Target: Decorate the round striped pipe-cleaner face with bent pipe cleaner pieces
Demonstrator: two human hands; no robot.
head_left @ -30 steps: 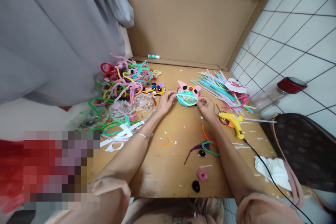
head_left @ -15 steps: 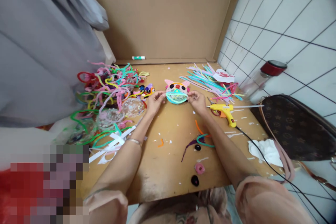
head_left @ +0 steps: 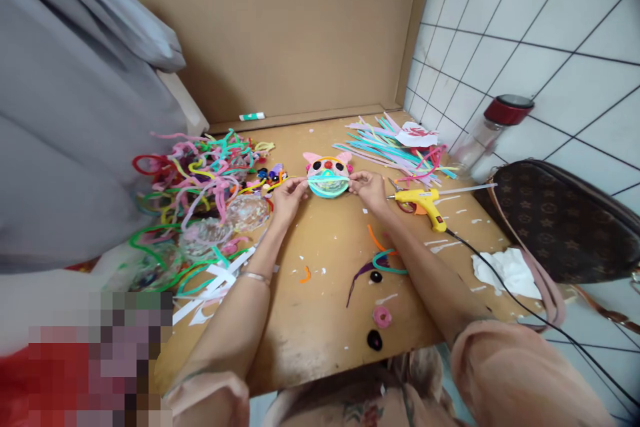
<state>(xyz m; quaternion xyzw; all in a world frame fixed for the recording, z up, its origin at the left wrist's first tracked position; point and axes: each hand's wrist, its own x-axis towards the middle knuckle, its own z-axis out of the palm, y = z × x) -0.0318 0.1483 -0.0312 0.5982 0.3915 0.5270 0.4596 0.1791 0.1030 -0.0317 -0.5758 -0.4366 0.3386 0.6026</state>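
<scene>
A light blue pipe cleaner (head_left: 329,179) is stretched straight between my two hands, across a round animal-face craft (head_left: 329,191). The craft has pink pointed ears, black eyes, a red nose and a teal lower rim. Closed in a pinch, my left hand (head_left: 291,197) grips the strip's left end. At its right end my right hand (head_left: 370,191) pinches it the same way. Just right of my right hand lies a yellow glue gun (head_left: 420,201) with a clear glue stick in its back. Scissors (head_left: 404,204) lie partly under the gun.
Tangled pipe cleaners (head_left: 200,173) and clear plastic pieces (head_left: 247,212) fill the left side. Straight pipe cleaners (head_left: 373,147) lie behind at right. A glass bottle (head_left: 483,140), a brown handbag (head_left: 560,227), a tissue (head_left: 505,273) and the gun's black cord (head_left: 493,263) stand or lie rightward.
The camera view has turned and tilted slightly, so the scene sits a little further left. Both hands keep their pinch on the pipe cleaner over the craft, with no clear movement relative to it.
</scene>
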